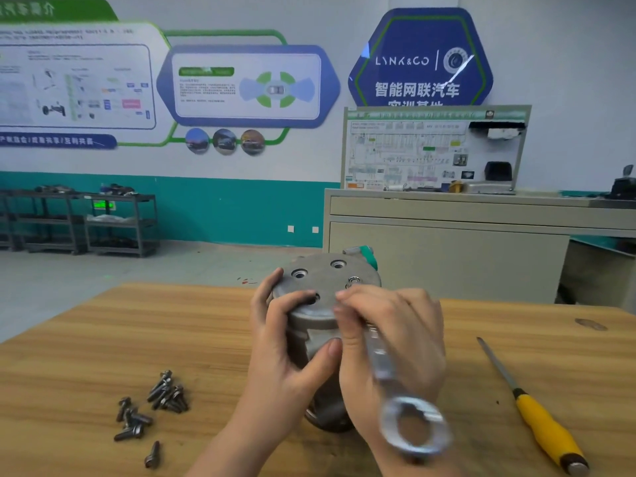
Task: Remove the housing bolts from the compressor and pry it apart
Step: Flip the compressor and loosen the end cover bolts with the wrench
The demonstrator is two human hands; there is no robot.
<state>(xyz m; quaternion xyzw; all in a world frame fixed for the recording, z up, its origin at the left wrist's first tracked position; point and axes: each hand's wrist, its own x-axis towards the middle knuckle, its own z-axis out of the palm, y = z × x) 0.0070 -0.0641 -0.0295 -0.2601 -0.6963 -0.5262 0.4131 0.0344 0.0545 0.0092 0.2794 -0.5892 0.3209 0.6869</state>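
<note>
Head view: my left hand (292, 342) grips the compressor (323, 297) mid-bench to steady it; right-hand fingers (347, 304) pinch the wrench (395, 380) onto its top bolt; loose bolts (151, 407) lie left.

A white wall (309, 15) fills the upper part of the frame, with a teal band (213, 208) along its base. On it, at upper left, hang green-and-blue information panels (79, 80); at upper centre sits a blue-framed display panel (247, 86) above three round photos (224, 141). At upper right is a blue hexagonal sign (420, 60) reading LYNK&CO. Below it a wiring-diagram training board (435, 149) stands on a beige cabinet (447, 235). Dark metal shelving racks (79, 222) stand at middle left on the grey floor (103, 270). Two white wall sockets (303, 229) sit low on the teal band. A wood-grain tabletop (86, 339) spans the lower frame.
</note>
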